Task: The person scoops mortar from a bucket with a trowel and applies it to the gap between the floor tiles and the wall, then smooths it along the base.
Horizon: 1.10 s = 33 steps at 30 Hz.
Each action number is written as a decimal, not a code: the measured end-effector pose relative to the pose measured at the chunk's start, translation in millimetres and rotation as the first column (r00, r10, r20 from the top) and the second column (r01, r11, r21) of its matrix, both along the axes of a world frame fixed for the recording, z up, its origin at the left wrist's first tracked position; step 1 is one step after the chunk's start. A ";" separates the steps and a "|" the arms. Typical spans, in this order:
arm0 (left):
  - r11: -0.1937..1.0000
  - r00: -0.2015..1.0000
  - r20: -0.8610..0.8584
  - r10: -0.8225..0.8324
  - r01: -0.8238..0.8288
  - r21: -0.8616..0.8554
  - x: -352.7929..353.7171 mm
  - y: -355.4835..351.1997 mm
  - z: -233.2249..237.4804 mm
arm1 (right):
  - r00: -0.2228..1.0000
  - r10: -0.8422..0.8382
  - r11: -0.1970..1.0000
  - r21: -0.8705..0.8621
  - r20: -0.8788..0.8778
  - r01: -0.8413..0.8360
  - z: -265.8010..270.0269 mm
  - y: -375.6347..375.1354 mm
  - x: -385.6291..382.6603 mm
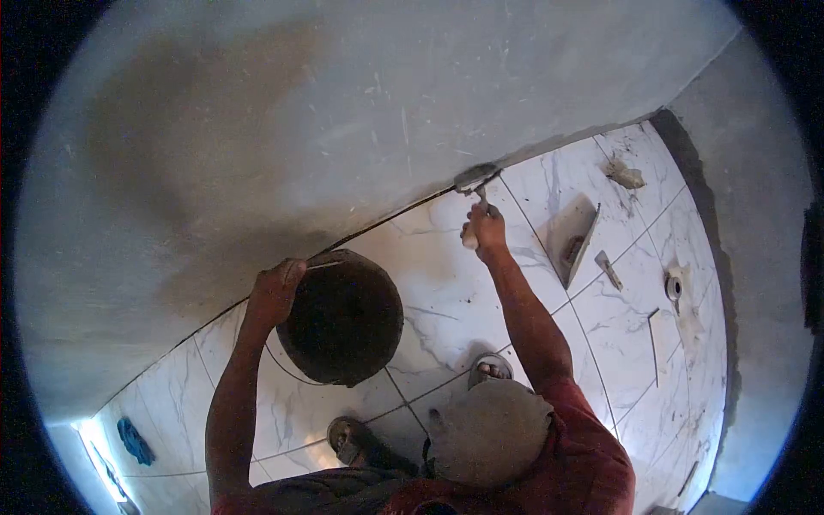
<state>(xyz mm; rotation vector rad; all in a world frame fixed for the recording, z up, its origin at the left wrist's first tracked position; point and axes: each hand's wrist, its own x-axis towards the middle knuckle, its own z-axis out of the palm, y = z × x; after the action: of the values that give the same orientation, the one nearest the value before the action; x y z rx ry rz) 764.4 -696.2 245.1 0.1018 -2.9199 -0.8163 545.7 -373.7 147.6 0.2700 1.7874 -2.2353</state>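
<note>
My left hand (pixel 275 293) grips the near rim of a dark round bucket (pixel 343 319), which stands on the white marble-pattern floor tiles (pixel 446 292) next to the wall. My right hand (pixel 485 232) reaches forward and holds the handle of a small trowel (pixel 476 178). Its blade rests at the dark joint where the tiles meet the grey plastered wall (pixel 343 112). The bucket's inside is dark and I cannot tell what it holds.
A flat plastering float (pixel 573 239), a small hand tool (pixel 608 269), a roll of tape (pixel 674 286), a thin strip (pixel 654 343) and a grey lump (pixel 625 174) lie on the tiles at right. A blue cloth (pixel 133 439) lies at left. My sandalled feet (pixel 489 369) stand behind the bucket.
</note>
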 end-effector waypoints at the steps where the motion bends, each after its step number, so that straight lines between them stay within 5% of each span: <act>1: 0.999 0.998 0.048 0.033 -0.035 0.033 -0.7 1.4 4.0 | 0.998 0.050 0.999 -0.007 -0.037 -0.050 4.1 -10.9 -2.0; 3: 0.995 0.992 0.102 0.070 -0.078 0.069 0.1 2.5 7.5 | 0.982 0.174 0.984 -0.013 -0.080 -0.175 9.6 -30.7 11.2; 4: 0.993 0.988 0.133 0.082 -0.092 0.071 -0.3 2.8 8.2 | 0.965 0.249 0.956 0.180 -0.085 -0.231 6.5 -35.4 20.1; 6: 0.991 0.982 0.159 0.100 -0.113 0.072 -2.2 -1.2 5.4 | 0.713 0.492 0.848 0.459 -0.500 -0.264 -48.5 -22.9 47.3; 7: 0.992 0.987 0.141 0.077 -0.089 0.084 -1.0 -5.9 -1.5 | 0.711 0.497 0.847 0.458 -0.498 -0.271 -33.1 -18.0 65.0; 9: 0.993 0.990 0.128 0.062 -0.074 0.093 1.8 -13.1 -13.4 | 0.959 0.282 0.942 0.182 0.025 -0.282 26.7 -10.0 92.5; 10: 0.996 0.993 0.097 0.067 -0.073 0.054 3.0 -15.8 -18.3 | 0.957 0.289 0.940 0.180 0.028 -0.289 14.2 -3.0 84.6; 12: 0.997 0.995 0.070 0.070 -0.072 0.018 6.2 -14.4 -15.5 | 0.922 0.308 0.919 0.322 -0.233 -0.226 -20.7 18.7 54.9; 14: 0.986 0.975 0.177 0.137 -0.152 0.074 5.3 -6.3 0.3 | 0.986 0.128 0.987 0.110 -0.110 -0.115 -19.4 29.7 21.9; 16: 0.988 0.982 0.143 0.124 -0.135 0.071 8.7 -10.0 -6.8 | 0.994 0.093 0.986 0.142 -0.054 -0.085 -10.1 30.8 -8.9; 18: 0.990 0.988 0.107 0.112 -0.120 0.070 9.7 -13.8 -15.0 | 0.991 0.129 0.985 0.117 -0.045 -0.123 -5.5 27.7 -14.8; 20: 0.995 0.990 0.098 0.104 -0.104 -0.007 10.0 -16.5 -20.9 | 0.936 0.344 0.934 0.130 -0.077 -0.333 1.6 14.0 8.5; 21: 0.994 0.989 0.103 0.106 -0.106 -0.003 10.3 -16.2 -22.3 | 0.929 0.354 0.906 0.208 0.107 -0.370 9.2 6.8 27.0; 25: 0.999 0.997 0.065 0.042 -0.044 0.020 6.2 -13.0 -14.7 | 0.921 0.370 0.906 0.173 0.125 -0.387 6.7 -5.7 79.0; 29: 0.983 0.985 0.130 0.110 -0.127 0.132 6.8 -4.5 -3.4 | 0.978 0.198 0.979 0.035 0.062 -0.200 -18.3 -9.2 67.2; 31: 0.993 0.990 0.103 0.093 -0.100 0.069 6.6 -9.7 -11.6 | 0.971 0.239 0.962 0.137 0.005 -0.238 -21.6 -16.6 49.8; 33: 0.997 0.993 0.086 0.079 -0.080 0.011 8.2 -13.7 -20.0 | 0.971 0.234 0.971 0.040 0.056 -0.236 -28.0 -29.1 46.2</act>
<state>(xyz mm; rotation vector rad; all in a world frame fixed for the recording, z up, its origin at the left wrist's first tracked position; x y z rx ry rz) 772.6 -709.9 225.1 0.2585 -2.9682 -0.8405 591.9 -402.8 119.6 0.1151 1.7461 -2.0085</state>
